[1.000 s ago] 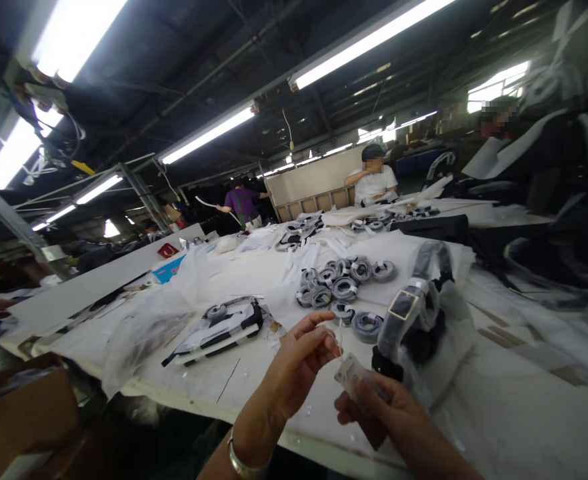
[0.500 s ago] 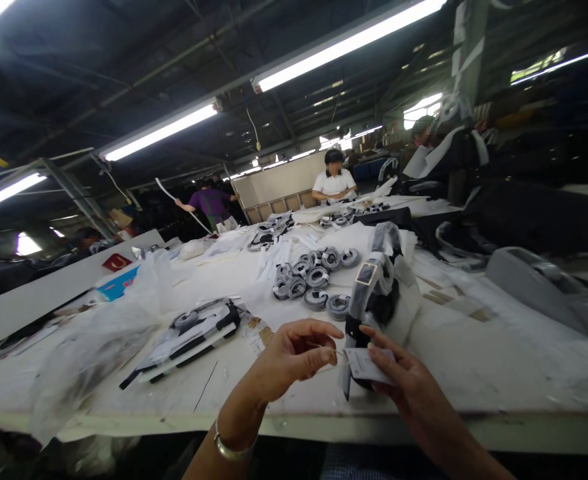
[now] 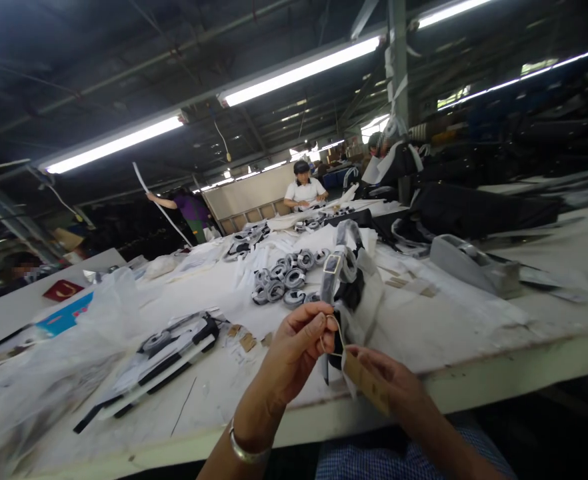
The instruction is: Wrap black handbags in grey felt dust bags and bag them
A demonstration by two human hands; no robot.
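Note:
My left hand [image 3: 297, 343] pinches a thin pale string [image 3: 341, 329] between thumb and fingertips. The string forms a loop and runs to a hang tag [image 3: 364, 379], whose brown side faces up. My right hand [image 3: 399, 381] grips that tag, with its thumb partly hidden behind the card. Just beyond both hands stands a black bag [image 3: 348, 293] with a strap in grey wrapping and a rectangular buckle [image 3: 332, 264]. White sheeting covers part of the bag. Its lower front is hidden behind my fingers and the tag.
Several rolled, grey-wrapped straps [image 3: 294, 261] lie past my left hand. A flat stack of black and white strap pieces [image 3: 167, 353] is at the left, beside clear plastic film [image 3: 69, 360]. Grey wrapped pieces [image 3: 474, 263] lie right. A person in white [image 3: 304, 190] sits across the table [image 3: 479, 340].
The tag has turned from its white face to its brown one in my right hand. My left hand has drawn the string into a raised loop. The view has swung right.

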